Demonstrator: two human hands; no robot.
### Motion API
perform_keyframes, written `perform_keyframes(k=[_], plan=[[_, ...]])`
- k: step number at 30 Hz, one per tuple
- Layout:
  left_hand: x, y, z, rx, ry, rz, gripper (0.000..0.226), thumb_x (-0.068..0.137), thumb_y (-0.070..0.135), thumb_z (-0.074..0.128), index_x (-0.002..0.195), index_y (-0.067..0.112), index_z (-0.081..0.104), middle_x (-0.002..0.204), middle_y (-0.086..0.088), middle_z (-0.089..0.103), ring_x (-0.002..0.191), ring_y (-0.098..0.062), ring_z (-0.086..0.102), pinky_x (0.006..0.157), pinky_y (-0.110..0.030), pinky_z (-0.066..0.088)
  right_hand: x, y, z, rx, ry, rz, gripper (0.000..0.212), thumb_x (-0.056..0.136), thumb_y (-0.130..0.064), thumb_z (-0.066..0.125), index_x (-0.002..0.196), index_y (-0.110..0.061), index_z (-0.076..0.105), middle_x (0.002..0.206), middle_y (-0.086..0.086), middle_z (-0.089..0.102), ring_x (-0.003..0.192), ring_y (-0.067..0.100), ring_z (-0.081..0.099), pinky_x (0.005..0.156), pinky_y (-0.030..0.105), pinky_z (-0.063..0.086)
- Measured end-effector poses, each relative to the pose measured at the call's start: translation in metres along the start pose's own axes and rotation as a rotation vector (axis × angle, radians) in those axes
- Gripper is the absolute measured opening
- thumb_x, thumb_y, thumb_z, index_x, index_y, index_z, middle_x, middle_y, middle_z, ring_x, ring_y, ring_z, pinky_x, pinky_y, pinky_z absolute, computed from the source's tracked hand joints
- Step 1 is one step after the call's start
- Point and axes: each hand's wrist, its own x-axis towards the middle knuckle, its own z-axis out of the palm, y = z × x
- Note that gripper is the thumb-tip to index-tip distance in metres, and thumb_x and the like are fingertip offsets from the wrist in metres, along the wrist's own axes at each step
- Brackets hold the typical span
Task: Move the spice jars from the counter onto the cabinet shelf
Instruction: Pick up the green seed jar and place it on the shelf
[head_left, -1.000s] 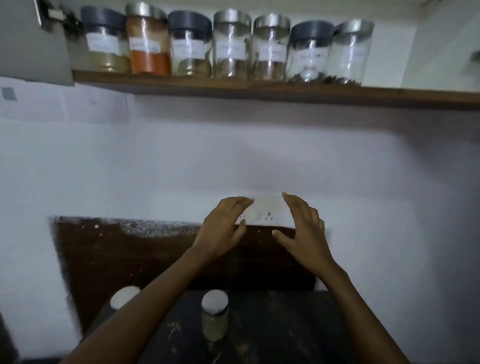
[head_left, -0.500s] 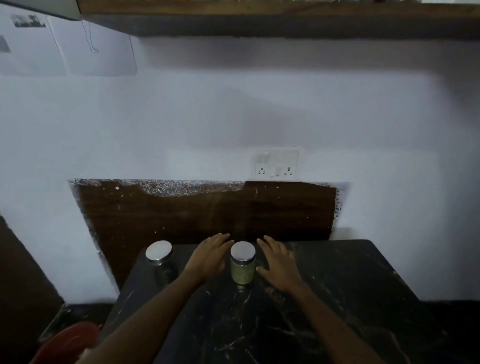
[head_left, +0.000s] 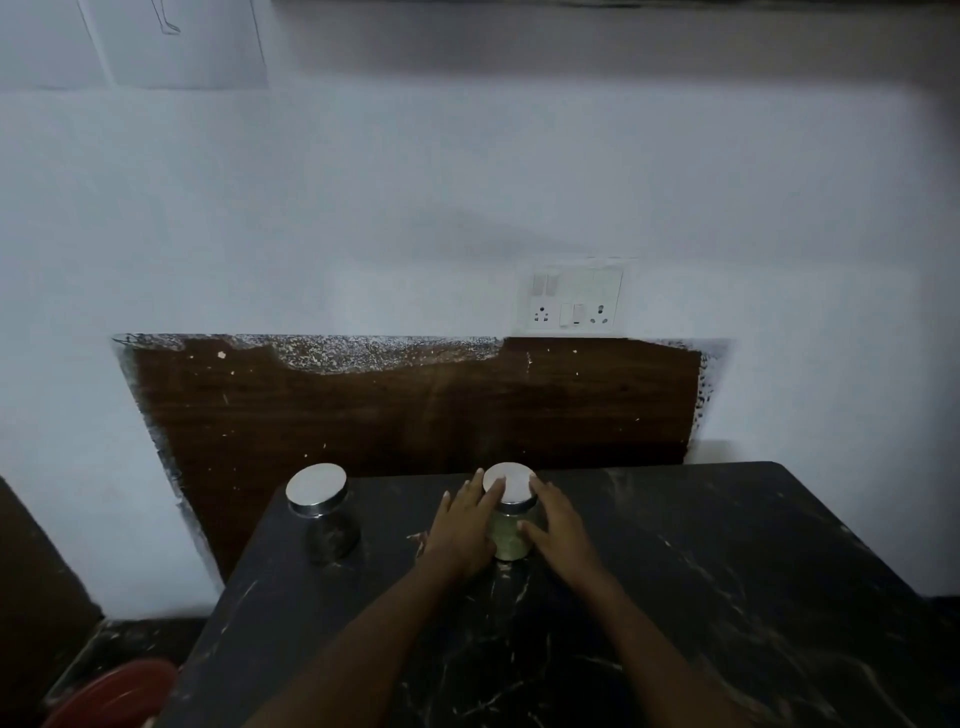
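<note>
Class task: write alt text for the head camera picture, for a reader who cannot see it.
Two hands cup a small spice jar on a dark marble counter, the left hand on its left side, the right hand on its right. A second jar stands apart to the left; a wall socket is behind.

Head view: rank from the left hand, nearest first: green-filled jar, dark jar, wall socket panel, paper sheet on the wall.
1. Green-filled jar: held by the left hand.
2. Dark jar: counter, left.
3. Wall socket panel: wall behind, right.
4. Paper sheet: high, upper left.
</note>
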Motion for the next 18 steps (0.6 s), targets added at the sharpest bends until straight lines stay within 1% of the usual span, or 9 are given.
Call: perform_keyframes(k=[3, 5, 7, 8, 10, 13, 14, 16, 18], plan=[[0.0, 0.001, 0.006, -0.127, 0.015, 0.0, 0.078, 0.089, 0.008, 0.052, 0.15, 0.025, 0.005, 0.158, -0.004, -0.009, 0.146, -0.022, 0.005, 0.117, -0.04, 0.009, 0.002, 0.0, 0.009, 0.162, 0.056, 0.042, 0.063, 0.091, -0.011, 0.056, 0.146, -0.018, 0.026, 0.151, 0.005, 0.031, 0.137, 0.018, 0.032, 0.109, 0.03, 0.033], [-0.001, 0.0, 0.007, -0.204, -0.005, 0.008, 0.079, 0.089, 0.004, 0.051, 0.15, 0.026, 0.007, 0.158, -0.001, -0.01, 0.144, -0.023, 0.015, 0.115, -0.039, 0.023, 0.003, -0.003, 0.01, 0.153, 0.113, 0.062, 0.059, 0.092, -0.012, 0.056, 0.145, -0.014, 0.029, 0.147, 0.008, 0.037, 0.133, 0.02, 0.038, 0.104, 0.026, 0.036], [-0.002, -0.001, 0.001, -0.227, -0.012, 0.015, 0.077, 0.088, 0.004, 0.051, 0.15, 0.026, 0.011, 0.159, 0.002, -0.006, 0.139, -0.024, 0.029, 0.106, -0.04, 0.038, 0.003, -0.007, 0.007, 0.141, 0.143, 0.057, 0.056, 0.091, -0.012, 0.057, 0.143, -0.011, 0.033, 0.144, 0.01, 0.041, 0.131, 0.02, 0.041, 0.098, 0.021, 0.036], [-0.002, -0.001, -0.003, -0.233, -0.002, 0.02, 0.075, 0.088, 0.005, 0.051, 0.15, 0.027, 0.013, 0.159, 0.002, -0.004, 0.137, -0.025, 0.034, 0.103, -0.041, 0.041, 0.003, -0.008, 0.003, 0.137, 0.148, 0.045, 0.056, 0.091, -0.012, 0.057, 0.142, -0.01, 0.035, 0.143, 0.01, 0.043, 0.129, 0.02, 0.043, 0.096, 0.019, 0.037], [-0.003, 0.003, -0.014, -0.258, 0.021, 0.029, 0.073, 0.088, 0.006, 0.051, 0.149, 0.028, 0.017, 0.159, 0.003, 0.0, 0.135, -0.025, 0.037, 0.102, -0.04, 0.043, 0.002, -0.015, -0.007, 0.127, 0.155, 0.029, 0.056, 0.091, -0.013, 0.058, 0.142, -0.01, 0.036, 0.139, 0.01, 0.048, 0.124, 0.018, 0.048, 0.092, 0.018, 0.04], [-0.005, 0.012, -0.041, -0.305, 0.093, 0.075, 0.071, 0.087, 0.008, 0.054, 0.147, 0.026, 0.021, 0.158, -0.001, 0.008, 0.136, -0.023, 0.034, 0.105, -0.039, 0.041, 0.0, -0.035, -0.031, 0.079, 0.156, -0.01, 0.055, 0.091, -0.018, 0.057, 0.142, -0.013, 0.035, 0.13, 0.011, 0.054, 0.107, 0.013, 0.054, 0.088, 0.023, 0.047], [-0.006, 0.017, -0.052, -0.321, 0.133, 0.099, 0.07, 0.086, 0.008, 0.056, 0.146, 0.025, 0.024, 0.158, -0.003, 0.012, 0.136, -0.023, 0.035, 0.105, -0.039, 0.041, 0.0, -0.044, -0.041, 0.05, 0.164, -0.035, 0.055, 0.092, -0.019, 0.057, 0.142, -0.013, 0.036, 0.129, 0.012, 0.055, 0.106, 0.014, 0.055, 0.087, 0.024, 0.047], [-0.008, 0.027, -0.077, -0.349, 0.188, 0.149, 0.073, 0.082, 0.008, 0.06, 0.145, 0.024, 0.026, 0.157, -0.004, 0.015, 0.134, -0.025, 0.038, 0.102, -0.039, 0.044, -0.002, -0.062, -0.063, 0.011, 0.19, -0.09, 0.054, 0.091, -0.022, 0.058, 0.141, -0.011, 0.037, 0.129, 0.011, 0.056, 0.11, 0.017, 0.056, 0.087, 0.025, 0.048], [-0.012, 0.039, -0.103, -0.375, 0.182, 0.204, 0.083, 0.078, 0.011, 0.068, 0.145, 0.025, 0.022, 0.158, -0.003, 0.006, 0.136, -0.022, 0.034, 0.101, -0.034, 0.044, -0.005, -0.083, -0.088, 0.014, 0.202, -0.136, 0.055, 0.091, -0.025, 0.058, 0.14, -0.009, 0.039, 0.131, 0.011, 0.055, 0.112, 0.018, 0.055, 0.088, 0.024, 0.048]])
